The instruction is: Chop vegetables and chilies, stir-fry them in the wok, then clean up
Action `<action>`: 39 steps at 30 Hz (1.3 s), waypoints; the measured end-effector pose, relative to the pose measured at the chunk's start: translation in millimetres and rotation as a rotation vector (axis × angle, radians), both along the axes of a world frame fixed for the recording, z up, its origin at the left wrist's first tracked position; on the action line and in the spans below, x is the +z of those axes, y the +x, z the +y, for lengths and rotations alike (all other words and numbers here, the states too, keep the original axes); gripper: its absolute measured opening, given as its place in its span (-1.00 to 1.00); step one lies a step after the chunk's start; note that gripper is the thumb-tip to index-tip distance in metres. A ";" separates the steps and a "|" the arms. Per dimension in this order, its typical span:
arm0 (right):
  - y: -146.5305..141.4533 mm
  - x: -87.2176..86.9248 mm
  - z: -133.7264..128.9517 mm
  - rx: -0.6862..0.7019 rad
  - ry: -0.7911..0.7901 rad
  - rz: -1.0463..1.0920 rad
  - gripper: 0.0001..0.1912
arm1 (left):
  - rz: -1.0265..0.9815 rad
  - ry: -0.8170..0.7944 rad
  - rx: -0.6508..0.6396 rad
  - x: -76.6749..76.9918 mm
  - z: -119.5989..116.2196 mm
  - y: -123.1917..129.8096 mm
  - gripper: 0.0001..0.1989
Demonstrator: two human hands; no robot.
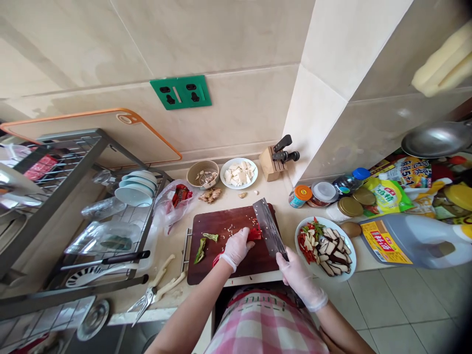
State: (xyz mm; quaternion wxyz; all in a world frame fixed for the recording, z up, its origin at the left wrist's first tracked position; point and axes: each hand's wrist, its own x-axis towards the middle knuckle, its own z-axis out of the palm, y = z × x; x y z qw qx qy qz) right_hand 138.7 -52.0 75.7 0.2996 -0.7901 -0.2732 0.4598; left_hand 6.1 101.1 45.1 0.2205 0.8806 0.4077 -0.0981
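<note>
Step in hand reads as cutting pepper on the dark cutting board [265, 263]. Red pepper piece [255, 233] lies at the board's right half, between left hand [236, 247] and cleaver [268, 231]. Left hand, gloved, pinches its left end between thumb and fingers; right hand [298, 276], also gloved, is closed round the cleaver handle. Blade sits just beside the pepper's right end, broad face showing, bits stuck to it; can't tell if the edge is touching pepper or board. To do it well: curl the left fingertips back, knuckles leading, thumb tucked behind, since the thumb looks a bit forward to me. Keep the piece flat so it doesn't rock, short even strokes, shift the left hand back one slice at a time. Glove film could slip on wet skin or get nicked, so go light on speed. Loose seeds [230, 229] and two green pepper strips [200, 250] lie left on the board; I'd sweep the seeds off so the piece sits flat. Board's near edge runs close to the worktop [287, 219] edge, so cut toward its middle. Plate [300, 227] with sliced peppers and mushrooms stands right of the board, clear of the blade
</note>
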 end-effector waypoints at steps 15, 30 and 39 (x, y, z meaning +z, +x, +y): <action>27.7 -8.9 -12.3 0.352 0.000 -0.336 -0.80 | 0.100 0.237 -0.317 -2.6 3.6 -8.6 -0.80; 41.4 28.4 25.3 0.697 -0.087 -0.575 -0.83 | 0.214 0.266 -0.496 -0.1 9.9 7.1 -0.73; 27.8 16.1 42.2 0.713 -0.183 -0.560 -0.78 | 0.224 0.245 -0.535 -10.8 19.3 2.9 -0.72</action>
